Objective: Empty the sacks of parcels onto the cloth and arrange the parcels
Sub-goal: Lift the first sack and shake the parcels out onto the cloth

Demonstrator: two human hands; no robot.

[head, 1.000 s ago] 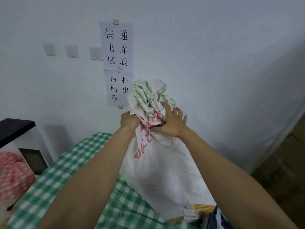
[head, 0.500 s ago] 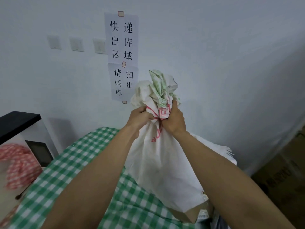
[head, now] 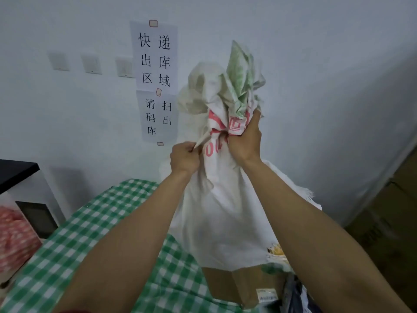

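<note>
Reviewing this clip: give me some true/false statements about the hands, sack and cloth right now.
1. Both the left hand and the right hand grip the sack. True.
2. The cloth under the sack is plain white. False: it is green-and-white checked.
3. A brown box shows below the sack's lower end. True.
4. The sack lies flat on the cloth. False: it hangs from the hands, which hold its bunched end up high.
5. The wall behind is bare. False: paper signs are taped to it.
</note>
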